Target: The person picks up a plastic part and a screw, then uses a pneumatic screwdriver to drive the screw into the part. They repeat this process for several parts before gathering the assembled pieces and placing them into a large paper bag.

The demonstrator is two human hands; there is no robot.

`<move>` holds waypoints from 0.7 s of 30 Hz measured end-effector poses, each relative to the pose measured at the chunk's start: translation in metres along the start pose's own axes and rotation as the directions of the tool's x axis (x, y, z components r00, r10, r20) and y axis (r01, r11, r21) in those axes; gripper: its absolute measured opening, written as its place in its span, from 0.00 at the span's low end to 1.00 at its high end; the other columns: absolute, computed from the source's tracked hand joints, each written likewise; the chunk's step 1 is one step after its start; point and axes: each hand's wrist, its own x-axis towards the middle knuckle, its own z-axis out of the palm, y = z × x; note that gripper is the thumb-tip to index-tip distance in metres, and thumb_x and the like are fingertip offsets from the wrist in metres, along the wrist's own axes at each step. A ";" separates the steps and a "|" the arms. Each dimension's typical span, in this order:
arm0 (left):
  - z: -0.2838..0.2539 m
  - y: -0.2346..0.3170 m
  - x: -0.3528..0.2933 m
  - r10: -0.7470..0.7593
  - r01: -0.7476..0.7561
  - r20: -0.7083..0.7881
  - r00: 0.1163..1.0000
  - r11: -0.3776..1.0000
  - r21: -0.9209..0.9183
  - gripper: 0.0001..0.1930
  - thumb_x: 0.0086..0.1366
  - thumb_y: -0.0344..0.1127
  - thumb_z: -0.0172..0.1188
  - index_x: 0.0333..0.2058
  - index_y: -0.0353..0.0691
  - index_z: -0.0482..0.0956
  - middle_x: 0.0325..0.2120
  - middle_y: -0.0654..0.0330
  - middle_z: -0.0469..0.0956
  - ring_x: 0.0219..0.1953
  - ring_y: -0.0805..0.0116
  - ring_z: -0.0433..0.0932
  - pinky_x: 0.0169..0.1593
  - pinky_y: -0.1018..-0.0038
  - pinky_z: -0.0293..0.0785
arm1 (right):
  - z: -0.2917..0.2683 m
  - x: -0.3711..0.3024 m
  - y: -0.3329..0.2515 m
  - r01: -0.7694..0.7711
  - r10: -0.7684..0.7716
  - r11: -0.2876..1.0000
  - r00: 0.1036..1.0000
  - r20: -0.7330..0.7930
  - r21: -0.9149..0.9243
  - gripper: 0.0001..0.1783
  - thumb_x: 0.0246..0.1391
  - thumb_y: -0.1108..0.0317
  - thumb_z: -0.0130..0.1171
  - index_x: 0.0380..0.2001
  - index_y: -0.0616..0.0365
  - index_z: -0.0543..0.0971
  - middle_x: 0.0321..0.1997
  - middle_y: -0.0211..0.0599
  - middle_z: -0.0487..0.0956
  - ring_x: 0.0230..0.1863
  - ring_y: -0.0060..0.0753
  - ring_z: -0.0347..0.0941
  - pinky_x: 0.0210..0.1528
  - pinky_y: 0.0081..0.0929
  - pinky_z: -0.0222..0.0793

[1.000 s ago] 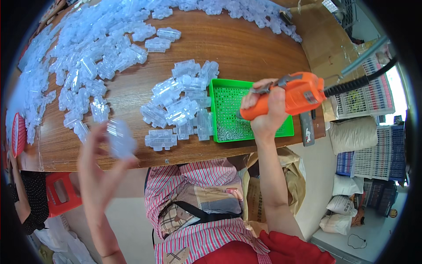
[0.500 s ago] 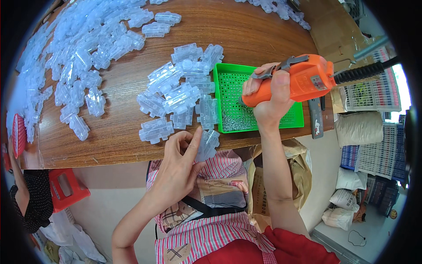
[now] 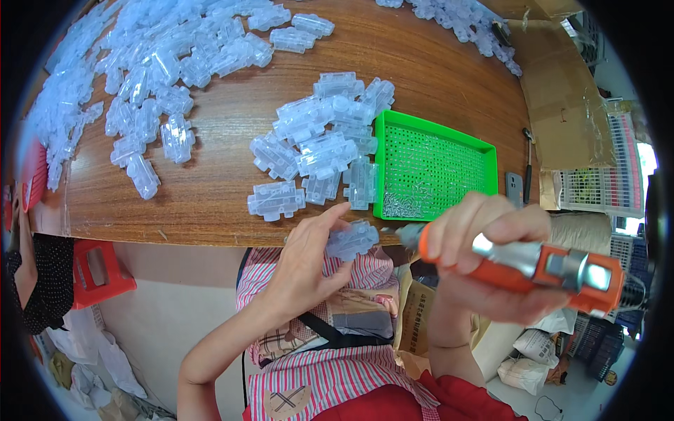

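In the lower middle of the frame, the left hand (image 3: 302, 263) had its fingers and thumb around one clear plastic piece (image 3: 353, 241), which sat by the near edge of the counter (image 3: 217, 189). To its right, the right hand (image 3: 463, 235) was wrapped firmly about an orange driver (image 3: 509, 275), whose tip pointed left and ended just beside the piece; whether they touched could not be told. Work on this piece seemed barely begun, if at all, since no bit clearly stood in it. Just beyond, right of centre, a green tray (image 3: 449, 168) had plenty of small metal parts (image 3: 411, 203) gathered at its near left corner. Beside it, a loose cluster of similar pieces (image 3: 326, 151) filled the centre; whether any were finished did not show. Farther off, a large heap (image 3: 175, 56) spread over the upper left and a smaller one (image 3: 463, 24) the upper right, so much apparently remained unhandled.
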 end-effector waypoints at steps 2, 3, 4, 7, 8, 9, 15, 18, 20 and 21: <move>-0.002 -0.003 0.002 0.007 -0.007 0.026 1.000 1.000 0.001 0.39 0.48 0.26 0.66 0.61 0.37 0.61 0.43 0.53 0.76 0.48 0.53 0.73 0.53 0.62 0.69 | 0.004 -0.006 0.009 0.014 0.000 0.993 0.994 0.114 -0.119 0.23 0.49 0.59 0.69 0.40 0.64 0.75 0.27 0.40 0.75 0.27 0.34 0.70 0.31 0.30 0.69; -0.003 -0.005 0.003 0.021 -0.022 0.045 0.999 1.000 0.012 0.39 0.48 0.26 0.66 0.60 0.37 0.62 0.44 0.53 0.76 0.49 0.53 0.74 0.53 0.62 0.69 | 0.004 -0.007 0.015 0.014 0.010 0.988 0.987 0.158 -0.153 0.20 0.49 0.64 0.70 0.39 0.64 0.76 0.27 0.39 0.75 0.28 0.33 0.71 0.31 0.30 0.70; -0.004 -0.006 0.003 -0.010 0.012 0.043 0.999 0.999 -0.040 0.38 0.47 0.27 0.67 0.59 0.38 0.63 0.44 0.54 0.76 0.48 0.53 0.74 0.53 0.62 0.70 | 0.003 -0.011 0.021 0.011 0.024 0.979 0.986 0.167 -0.205 0.42 0.48 0.28 0.57 0.41 0.63 0.71 0.26 0.37 0.74 0.29 0.33 0.71 0.29 0.32 0.72; -0.005 -0.010 0.000 0.013 -0.010 0.051 0.999 0.999 -0.053 0.37 0.47 0.27 0.68 0.58 0.38 0.63 0.43 0.54 0.77 0.47 0.54 0.75 0.52 0.63 0.71 | 0.002 -0.016 0.030 -0.039 0.059 0.988 0.990 0.128 -0.151 0.41 0.49 0.30 0.58 0.41 0.64 0.71 0.26 0.37 0.74 0.28 0.34 0.71 0.30 0.33 0.72; -0.005 -0.011 0.001 0.016 -0.013 0.047 0.999 0.998 -0.055 0.37 0.47 0.27 0.68 0.58 0.38 0.63 0.43 0.54 0.77 0.47 0.54 0.75 0.52 0.63 0.71 | 0.000 -0.016 0.033 -0.046 0.064 0.990 0.988 0.140 -0.133 0.41 0.50 0.31 0.58 0.42 0.64 0.72 0.26 0.38 0.74 0.29 0.34 0.71 0.29 0.33 0.72; -0.005 -0.011 0.000 0.003 0.000 0.048 0.999 0.997 -0.074 0.37 0.47 0.27 0.68 0.58 0.38 0.64 0.43 0.54 0.77 0.47 0.54 0.75 0.51 0.63 0.71 | 0.001 -0.018 0.036 -0.048 0.067 0.990 0.988 0.142 -0.134 0.41 0.50 0.31 0.58 0.42 0.64 0.72 0.26 0.38 0.74 0.29 0.34 0.71 0.29 0.33 0.72; -0.005 -0.012 0.002 0.017 -0.014 0.040 0.999 0.996 -0.088 0.38 0.47 0.27 0.68 0.58 0.39 0.62 0.42 0.54 0.77 0.45 0.54 0.75 0.47 0.64 0.73 | -0.007 -0.019 0.047 -0.057 0.077 0.991 0.982 0.171 -0.121 0.41 0.46 0.31 0.62 0.42 0.64 0.72 0.26 0.37 0.73 0.28 0.33 0.70 0.29 0.32 0.70; -0.005 -0.013 0.002 0.051 -0.048 0.031 0.998 0.994 -0.093 0.37 0.47 0.28 0.69 0.57 0.39 0.63 0.42 0.53 0.77 0.45 0.53 0.75 0.47 0.63 0.73 | 0.002 -0.021 0.046 -0.120 0.151 0.971 0.979 0.141 -0.208 0.40 0.43 0.31 0.65 0.38 0.62 0.73 0.26 0.36 0.73 0.28 0.32 0.70 0.29 0.31 0.68; -0.006 -0.015 0.003 0.035 -0.030 0.041 0.999 0.994 -0.106 0.37 0.47 0.28 0.69 0.57 0.38 0.62 0.42 0.53 0.77 0.45 0.53 0.75 0.47 0.63 0.73 | 0.004 -0.022 0.048 -0.121 0.152 0.969 0.979 0.134 -0.215 0.40 0.43 0.31 0.65 0.37 0.62 0.73 0.25 0.36 0.73 0.27 0.32 0.70 0.29 0.30 0.68; -0.007 -0.016 0.003 0.028 -0.021 0.052 0.998 0.993 -0.113 0.37 0.47 0.28 0.69 0.57 0.38 0.62 0.42 0.53 0.77 0.45 0.52 0.75 0.47 0.63 0.73 | 0.005 -0.021 0.049 -0.112 0.143 0.969 0.981 0.128 -0.221 0.40 0.42 0.31 0.65 0.36 0.62 0.73 0.25 0.35 0.73 0.27 0.32 0.70 0.29 0.30 0.68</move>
